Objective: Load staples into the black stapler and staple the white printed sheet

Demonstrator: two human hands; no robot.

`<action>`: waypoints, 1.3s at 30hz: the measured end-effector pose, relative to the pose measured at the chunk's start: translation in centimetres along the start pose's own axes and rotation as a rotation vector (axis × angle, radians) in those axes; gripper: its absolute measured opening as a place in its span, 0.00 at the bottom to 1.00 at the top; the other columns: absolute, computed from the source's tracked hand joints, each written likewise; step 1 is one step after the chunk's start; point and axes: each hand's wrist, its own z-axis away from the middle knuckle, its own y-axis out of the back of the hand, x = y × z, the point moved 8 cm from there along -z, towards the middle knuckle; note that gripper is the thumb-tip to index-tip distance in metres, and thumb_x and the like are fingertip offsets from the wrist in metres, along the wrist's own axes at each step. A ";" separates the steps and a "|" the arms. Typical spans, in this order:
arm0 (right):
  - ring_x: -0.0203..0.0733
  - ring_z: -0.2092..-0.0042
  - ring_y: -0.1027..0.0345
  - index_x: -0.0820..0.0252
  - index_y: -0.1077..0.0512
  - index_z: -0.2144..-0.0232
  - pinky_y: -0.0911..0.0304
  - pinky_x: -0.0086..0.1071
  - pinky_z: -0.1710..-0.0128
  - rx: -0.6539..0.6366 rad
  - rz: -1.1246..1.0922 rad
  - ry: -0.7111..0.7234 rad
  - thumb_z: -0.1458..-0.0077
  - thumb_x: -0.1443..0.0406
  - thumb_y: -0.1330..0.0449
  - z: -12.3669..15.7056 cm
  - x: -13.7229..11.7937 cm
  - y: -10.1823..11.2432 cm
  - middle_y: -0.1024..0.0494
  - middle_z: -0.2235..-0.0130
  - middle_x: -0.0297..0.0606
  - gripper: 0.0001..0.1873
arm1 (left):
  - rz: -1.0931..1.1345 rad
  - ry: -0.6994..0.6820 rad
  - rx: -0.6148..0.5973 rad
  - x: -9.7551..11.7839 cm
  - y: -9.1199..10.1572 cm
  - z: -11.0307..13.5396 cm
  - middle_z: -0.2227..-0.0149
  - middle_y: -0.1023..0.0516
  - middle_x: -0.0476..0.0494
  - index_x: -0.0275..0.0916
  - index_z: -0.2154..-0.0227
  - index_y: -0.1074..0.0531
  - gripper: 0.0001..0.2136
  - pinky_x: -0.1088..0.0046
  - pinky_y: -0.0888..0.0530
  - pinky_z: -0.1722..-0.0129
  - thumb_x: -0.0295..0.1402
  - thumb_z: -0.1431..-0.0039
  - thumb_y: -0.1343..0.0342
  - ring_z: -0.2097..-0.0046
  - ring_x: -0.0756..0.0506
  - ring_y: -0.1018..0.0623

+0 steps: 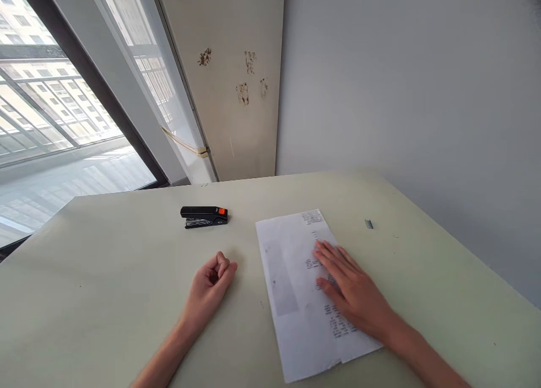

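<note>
Printed white paper sheets [287,343] lie on the pale table, slightly turned. Across their right half rests my right hand [353,289], flat with its fingers stretched out and the thumb apart. My left hand [211,283] lies on the table to the left of the paper, fingers curled into a loose fist, and nothing shows inside it. Beyond that fist is a black stapler [204,216] with an orange-red button, lying sideways and touched by neither hand.
A small grey strip, perhaps staples [369,224], lies on the table [105,275] right of the paper. Behind the table are a grey wall [401,83], a beige cabinet side [236,128] with brown marks, and a glass window [51,106] at the left.
</note>
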 end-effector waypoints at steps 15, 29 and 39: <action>0.52 0.23 0.58 0.63 0.43 0.27 0.52 0.56 0.25 -0.048 -0.099 0.167 0.27 0.63 0.50 -3.1 -15.3 -5.0 0.50 0.24 0.43 0.30 | -0.867 -0.477 -0.059 -0.3 3.4 -0.9 0.31 0.33 0.41 0.47 0.39 0.35 0.21 0.45 0.36 0.33 0.48 0.30 0.45 0.29 0.33 0.39; 0.44 0.29 0.40 0.49 0.30 0.40 0.39 0.47 0.31 -0.229 -0.919 -0.057 0.27 0.61 0.48 -3.9 -11.9 -3.4 0.31 0.31 0.37 0.18 | -0.923 -0.380 0.113 -2.4 10.4 -2.8 0.33 0.30 0.41 0.48 0.40 0.32 0.31 0.44 0.36 0.33 0.60 0.40 0.41 0.31 0.32 0.34; 0.43 0.42 0.26 0.52 0.26 0.52 0.29 0.41 0.42 -0.161 -0.892 -0.029 0.33 0.70 0.45 -4.1 -12.1 -3.3 0.19 0.44 0.38 0.12 | -0.768 -0.415 -0.017 -1.7 11.5 -2.3 0.31 0.34 0.43 0.52 0.37 0.34 0.30 0.45 0.35 0.32 0.52 0.39 0.37 0.29 0.32 0.38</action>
